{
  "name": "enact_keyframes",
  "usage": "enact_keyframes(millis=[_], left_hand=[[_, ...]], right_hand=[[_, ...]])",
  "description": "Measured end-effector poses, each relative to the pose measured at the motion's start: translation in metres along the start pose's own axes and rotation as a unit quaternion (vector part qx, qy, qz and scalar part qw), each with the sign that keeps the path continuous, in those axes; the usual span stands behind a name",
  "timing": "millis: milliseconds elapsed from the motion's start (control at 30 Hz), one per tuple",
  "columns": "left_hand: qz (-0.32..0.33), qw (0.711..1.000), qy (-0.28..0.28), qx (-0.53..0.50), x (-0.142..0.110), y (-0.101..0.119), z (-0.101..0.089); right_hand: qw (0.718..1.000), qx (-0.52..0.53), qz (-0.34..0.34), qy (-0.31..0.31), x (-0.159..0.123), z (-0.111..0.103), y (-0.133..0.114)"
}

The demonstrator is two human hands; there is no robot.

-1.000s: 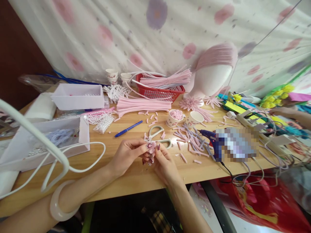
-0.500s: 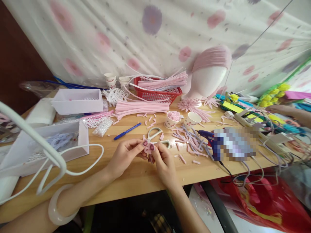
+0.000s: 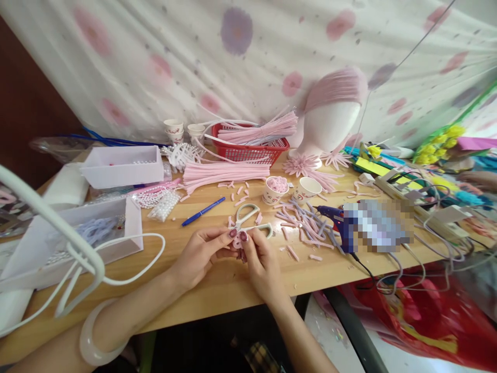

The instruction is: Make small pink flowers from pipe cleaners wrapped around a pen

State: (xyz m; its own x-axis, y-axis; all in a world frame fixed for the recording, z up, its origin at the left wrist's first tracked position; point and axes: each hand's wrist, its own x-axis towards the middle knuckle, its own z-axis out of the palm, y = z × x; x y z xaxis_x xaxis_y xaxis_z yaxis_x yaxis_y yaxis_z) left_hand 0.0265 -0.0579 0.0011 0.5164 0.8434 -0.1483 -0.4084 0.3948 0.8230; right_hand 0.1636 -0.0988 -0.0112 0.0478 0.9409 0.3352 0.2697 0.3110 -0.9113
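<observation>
Between my two hands is a small pink curled pipe-cleaner piece (image 3: 236, 241), partly covered by my fingers. My left hand (image 3: 205, 254) pinches it from the left, thumb on top. From the right, my right hand (image 3: 261, 261) grips it with thumb and fingers. Just beyond the fingertips lie scissors (image 3: 248, 211) with pale handles, their blades hidden behind my hands. Short pink pipe-cleaner cuttings (image 3: 292, 253) are scattered to the right. A paper cup (image 3: 275, 192) full of pink curled pieces stands behind, beside another paper cup (image 3: 309, 188).
A blue glue gun (image 3: 337, 220) lies at right near cables and a power strip (image 3: 419, 202). Behind are pink pipe-cleaner bundles (image 3: 227, 177), a red basket (image 3: 248, 151) and a foam head (image 3: 330, 124). Left are a blue pen (image 3: 203, 211) and white boxes (image 3: 122, 176). Another person's hand (image 3: 483, 180) is far right.
My hands stay together on the pink piece, which has turned slightly between my fingertips. The view has shifted a little. The other person's hand at far right has drawn back toward the edge.
</observation>
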Motion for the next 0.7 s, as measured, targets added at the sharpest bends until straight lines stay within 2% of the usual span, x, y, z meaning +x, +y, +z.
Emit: enact_keyframes(millis=[267, 500, 700], left_hand=[[-0.001, 1.0, 0.006, -0.012, 0.003, -0.003, -0.003], [0.016, 0.999, -0.028, -0.011, 0.003, 0.0, -0.002], [0.026, 1.0, -0.003, -0.017, 0.003, 0.0, 0.0]], right_hand=[[1.0, -0.013, -0.001, 0.013, 0.0, 0.002, -0.002], [0.987, 0.141, 0.059, 0.047, 0.004, 0.009, -0.01], [0.984, 0.156, 0.057, 0.061, 0.004, 0.016, -0.017]])
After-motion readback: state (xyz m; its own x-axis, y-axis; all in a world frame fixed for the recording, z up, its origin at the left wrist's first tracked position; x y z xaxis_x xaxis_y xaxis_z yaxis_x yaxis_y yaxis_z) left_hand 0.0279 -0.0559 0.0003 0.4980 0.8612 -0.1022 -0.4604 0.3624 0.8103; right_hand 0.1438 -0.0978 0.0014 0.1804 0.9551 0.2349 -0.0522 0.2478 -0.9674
